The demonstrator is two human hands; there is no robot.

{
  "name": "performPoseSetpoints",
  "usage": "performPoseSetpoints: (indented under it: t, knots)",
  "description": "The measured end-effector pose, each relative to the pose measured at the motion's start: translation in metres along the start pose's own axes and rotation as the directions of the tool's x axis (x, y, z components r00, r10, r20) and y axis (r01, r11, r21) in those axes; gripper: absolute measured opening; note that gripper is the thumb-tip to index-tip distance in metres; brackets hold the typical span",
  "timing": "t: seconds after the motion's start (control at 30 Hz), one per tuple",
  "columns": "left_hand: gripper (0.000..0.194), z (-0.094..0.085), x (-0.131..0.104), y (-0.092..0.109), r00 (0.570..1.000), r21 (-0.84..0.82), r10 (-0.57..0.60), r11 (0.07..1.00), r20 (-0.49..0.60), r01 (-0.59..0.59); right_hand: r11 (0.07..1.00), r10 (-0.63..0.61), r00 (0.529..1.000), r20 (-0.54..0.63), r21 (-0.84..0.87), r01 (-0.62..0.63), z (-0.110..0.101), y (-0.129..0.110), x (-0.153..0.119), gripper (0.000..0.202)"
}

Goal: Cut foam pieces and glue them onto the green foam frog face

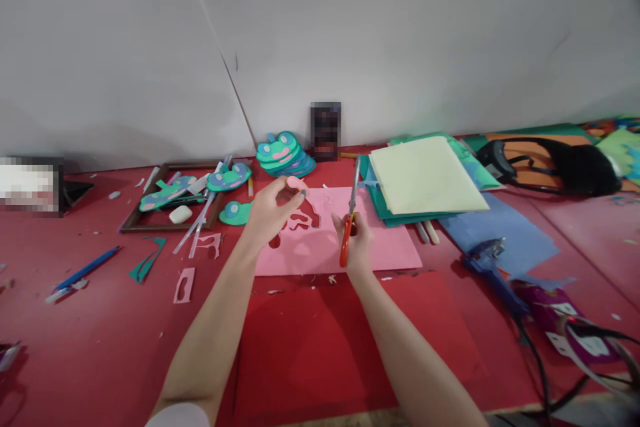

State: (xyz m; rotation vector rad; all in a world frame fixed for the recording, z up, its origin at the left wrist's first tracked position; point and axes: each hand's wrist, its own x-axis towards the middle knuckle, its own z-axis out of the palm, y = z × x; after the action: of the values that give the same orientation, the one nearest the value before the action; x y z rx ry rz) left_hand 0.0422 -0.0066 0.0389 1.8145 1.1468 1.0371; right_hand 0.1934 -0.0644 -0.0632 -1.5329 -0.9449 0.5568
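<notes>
My left hand [273, 210] is closed in a pinch on a small pink foam cutout [297, 183], held above the table. My right hand [356, 245] grips scissors [347, 240] with red-orange handles, blades pointing up and away from me. Below both hands lies a pink foam sheet [395, 250] with several irregular holes cut in its left part. Just beyond my left hand is a stack of green and blue frog-face shapes [280, 155]. A single green frog shape [235, 212] lies partly hidden behind my left wrist.
At left a brown frame [150, 227] holds more frog shapes and a white eraser-like block [181, 214]. A blue pen [87, 268] and pink scraps [185, 285] lie nearer. At right are stacked sheets [425, 173], a blue glue gun [493, 273], a black-strapped headset [550, 163] and cables.
</notes>
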Motion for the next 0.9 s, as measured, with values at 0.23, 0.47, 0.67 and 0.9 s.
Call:
performPoseSetpoints:
  t: [0.23, 0.47, 0.67, 0.9]
  knots:
    - [0.011, 0.004, -0.012, -0.003, 0.992, -0.043, -0.012, 0.999, -0.127, 0.006, 0.95, -0.106, 0.989, 0.102, -0.284, 0.131, -0.019, 0.002, 0.02, 0.032]
    - [0.01, 0.017, -0.029, -0.022, 0.977, -0.082, -0.096, 0.993, -0.193, 0.081, 0.702, -0.162, 0.933, 0.323, -0.626, 0.339, -0.056, 0.017, 0.044, 0.022]
    - [0.02, 0.058, -0.022, -0.04, 0.933, -0.259, -0.281, 0.94, -0.222, 0.222, 0.922, -0.246, 0.926, 0.287, -0.226, 0.315, -0.034, 0.0, 0.045, 0.019]
    - [0.012, 0.09, -0.024, -0.075, 0.904, -0.28, -0.347, 0.92, -0.249, 0.275, 0.935, -0.318, 0.926, 0.203, -0.093, 0.341, -0.002, 0.014, 0.036, 0.022]
